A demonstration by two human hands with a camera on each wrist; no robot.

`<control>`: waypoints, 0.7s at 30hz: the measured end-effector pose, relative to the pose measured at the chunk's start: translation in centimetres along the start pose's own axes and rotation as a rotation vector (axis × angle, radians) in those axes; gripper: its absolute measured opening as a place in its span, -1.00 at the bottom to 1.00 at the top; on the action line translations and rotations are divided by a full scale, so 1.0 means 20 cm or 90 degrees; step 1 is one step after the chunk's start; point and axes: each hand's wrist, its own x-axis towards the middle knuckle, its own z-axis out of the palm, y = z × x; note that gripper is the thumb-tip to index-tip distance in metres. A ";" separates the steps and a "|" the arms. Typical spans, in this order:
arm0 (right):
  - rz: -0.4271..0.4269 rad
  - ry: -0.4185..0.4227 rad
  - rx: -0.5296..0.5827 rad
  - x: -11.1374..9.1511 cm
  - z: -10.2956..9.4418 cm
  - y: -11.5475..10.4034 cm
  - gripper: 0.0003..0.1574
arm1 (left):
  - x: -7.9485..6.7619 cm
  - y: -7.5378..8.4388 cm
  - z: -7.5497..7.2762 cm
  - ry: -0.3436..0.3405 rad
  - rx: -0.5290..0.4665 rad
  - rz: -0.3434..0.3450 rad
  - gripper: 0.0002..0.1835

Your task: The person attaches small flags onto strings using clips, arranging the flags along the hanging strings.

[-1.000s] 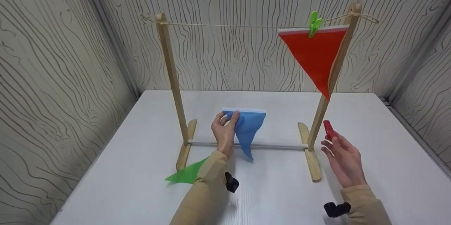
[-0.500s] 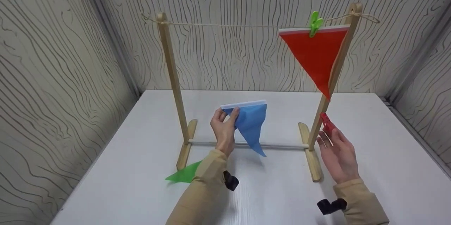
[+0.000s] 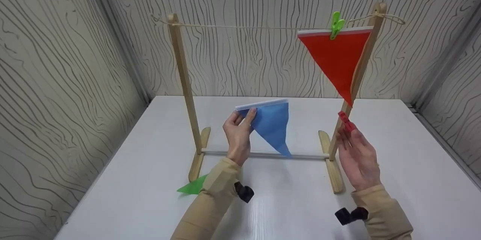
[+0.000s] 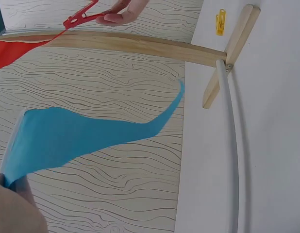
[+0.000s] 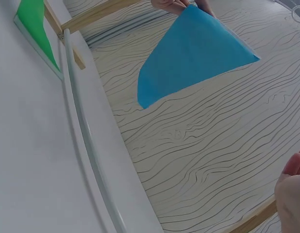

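My left hand [image 3: 238,135] pinches a blue triangular pennant [image 3: 272,123] by the left part of its white top edge. The pennant is held up in front of the wooden stand, its point hanging down to the right. In my right hand [image 3: 359,161] a red clothespin [image 3: 345,120] is pinched between thumb and fingers, beside the right post. The left wrist view shows this clothespin [image 4: 81,18] near the tip of a red pennant [image 3: 336,58]. That red pennant hangs from the string [image 3: 233,27] by a green clothespin [image 3: 336,26].
The stand has a left post [image 3: 184,82], a right post [image 3: 340,127] and a white crossbar [image 3: 300,155] low between them. A green pennant [image 3: 192,186] lies partly under my left sleeve. A yellow clothespin [image 4: 220,22] lies beyond the right foot. Patterned walls enclose the table.
My left hand has raised and tilted the blue pennant, whose right end is now higher and whose tip has swung right. My right hand has moved up and left with the red clothespin.
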 end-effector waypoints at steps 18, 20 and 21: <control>-0.037 -0.067 0.120 0.12 0.24 0.00 -0.57 | -0.01 0.20 0.04 -0.060 -0.069 -0.009 -0.73; -0.044 -0.067 0.103 0.13 0.26 0.00 -0.58 | -0.01 0.21 0.04 -0.067 -0.064 -0.003 -0.73; -0.047 -0.066 0.093 0.14 0.28 0.00 -0.59 | -0.01 0.22 0.04 -0.069 -0.061 0.000 -0.72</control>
